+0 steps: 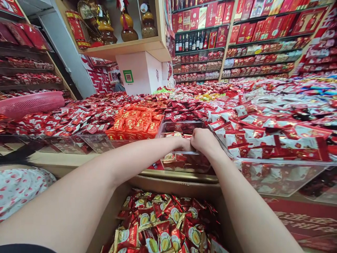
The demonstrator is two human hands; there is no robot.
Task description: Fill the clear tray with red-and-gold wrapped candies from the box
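Observation:
Both my arms reach forward over an open cardboard box to a clear plastic bin [197, 164], which has a few wrapped candies [173, 159] low inside it. My left hand [183, 144] is down at the bin's opening, its fingers hidden against my right hand. Right beside it, my right hand [204, 141] is closed, with its fingers curled down over the bin. What it grips, if anything, is hidden. Below my arms, the cardboard box [168, 183] holds many red and gold wrapped candies [164, 225] with a yellow fruit picture.
Orange-red packets [137, 123] fill the bin on the left, and red and white packets [279, 140] heap up on the right. A pink basket [34, 103] rests at far left. Near the left edge shows a person's patterned clothing [23, 189]. Shelves [226, 35] stand behind.

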